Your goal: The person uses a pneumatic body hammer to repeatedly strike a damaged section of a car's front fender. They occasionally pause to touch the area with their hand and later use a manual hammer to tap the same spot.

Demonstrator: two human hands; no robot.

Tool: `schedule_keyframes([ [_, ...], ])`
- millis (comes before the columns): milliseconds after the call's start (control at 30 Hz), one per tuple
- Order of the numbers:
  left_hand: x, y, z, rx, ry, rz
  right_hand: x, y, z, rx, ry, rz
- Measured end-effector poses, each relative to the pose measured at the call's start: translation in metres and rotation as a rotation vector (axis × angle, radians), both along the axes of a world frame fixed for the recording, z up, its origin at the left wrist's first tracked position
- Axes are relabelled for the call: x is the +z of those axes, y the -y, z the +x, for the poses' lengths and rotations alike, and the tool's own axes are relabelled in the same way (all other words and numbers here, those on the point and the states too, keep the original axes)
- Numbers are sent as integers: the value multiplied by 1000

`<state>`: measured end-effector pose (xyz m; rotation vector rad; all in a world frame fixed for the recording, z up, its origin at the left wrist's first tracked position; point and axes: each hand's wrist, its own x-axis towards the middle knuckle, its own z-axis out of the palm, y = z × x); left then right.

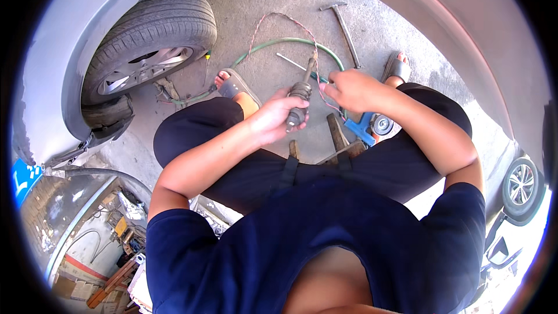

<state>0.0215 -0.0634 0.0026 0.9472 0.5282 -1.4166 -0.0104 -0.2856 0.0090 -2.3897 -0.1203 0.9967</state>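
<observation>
My left hand [279,117] is closed around a dark, greasy car part with a ribbed boot [300,91] and a narrow shaft [310,68] pointing away from me. To its right, my right hand [353,91] has its fingers curled at the dark teal handle of a screwdriver [314,75]. The screwdriver's pale, thin shaft [290,61] points to the far left, passing beside the part. A red-and-white twisted wire [302,26] loops over the ground and runs down near my right fingers. What the right palm covers is hidden.
A car wheel [151,40] stands at the left under a silver fender [49,70]. A hammer [346,34], a green hose [279,40] and a yellow-handled screwdriver [207,61] lie on the concrete. Between my knees are a blue tool [361,129], a round metal piece [382,124] and wooden pieces [337,134].
</observation>
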Motion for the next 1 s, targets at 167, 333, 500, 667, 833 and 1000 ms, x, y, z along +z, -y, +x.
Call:
schedule_keyframes([
  [167,19,1,-15,-16,174,4,-15,-18,4,-604,-528,475],
  [333,26,7,-24,-9,152,-46,-28,-36,-6,-938,-803,834],
  [500,30,15,-42,81,163,-62,-51,-55,1,-1336,-870,1021],
  [667,18,14,-33,102,238,28,-61,-63,27,-1329,-744,941],
  [833,15,7,-18,188,205,-30,-56,-64,51,-1246,-617,782],
  [1000,7,0,14,185,142,38,-49,-59,56,-1142,-627,855],
])
